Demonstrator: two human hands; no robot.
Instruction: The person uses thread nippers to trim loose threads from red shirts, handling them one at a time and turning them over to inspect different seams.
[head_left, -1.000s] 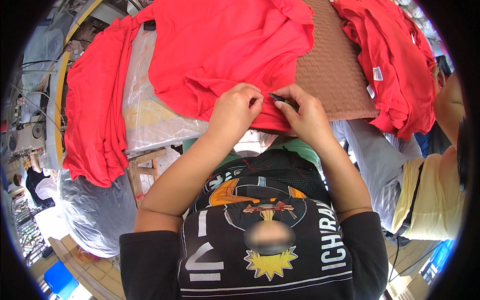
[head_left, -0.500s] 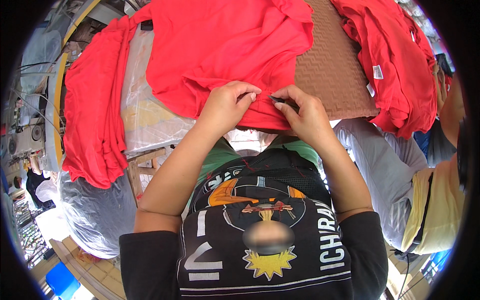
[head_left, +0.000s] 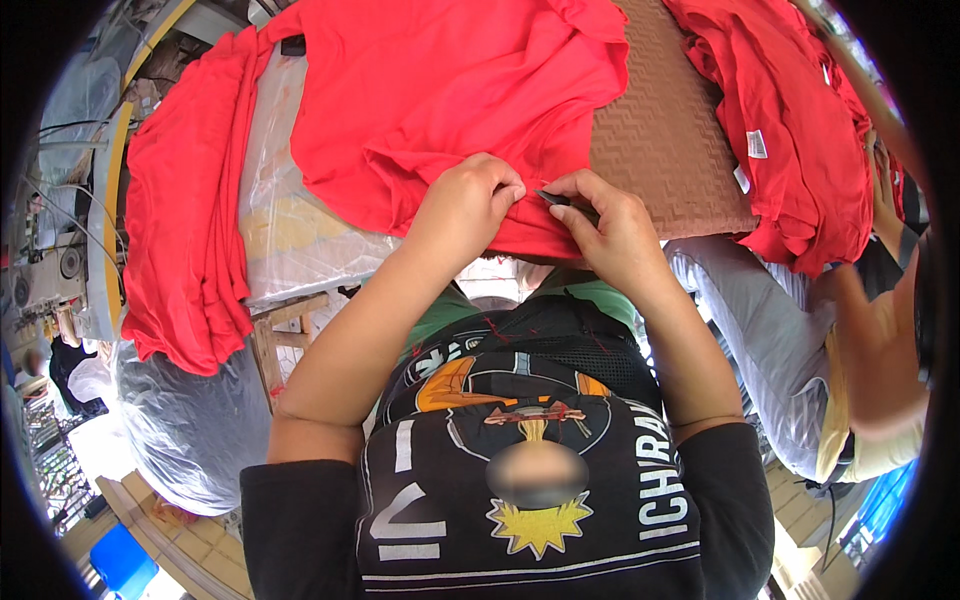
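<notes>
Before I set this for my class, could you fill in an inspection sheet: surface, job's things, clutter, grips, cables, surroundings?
Surface: brown mat on the right, clear plastic on the left.
Job's things: creased red cloth; small black tool over its near part.
Clutter: red garments in a left pile and a right pile, the latter with a white tag.
Grips: left grip pinched, contents too small to tell; right grip holds the tool.
Cables: thin cables, far left.
Surroundings: plastic bag and blue object, lower left; another person's blurred arm, right.
</notes>
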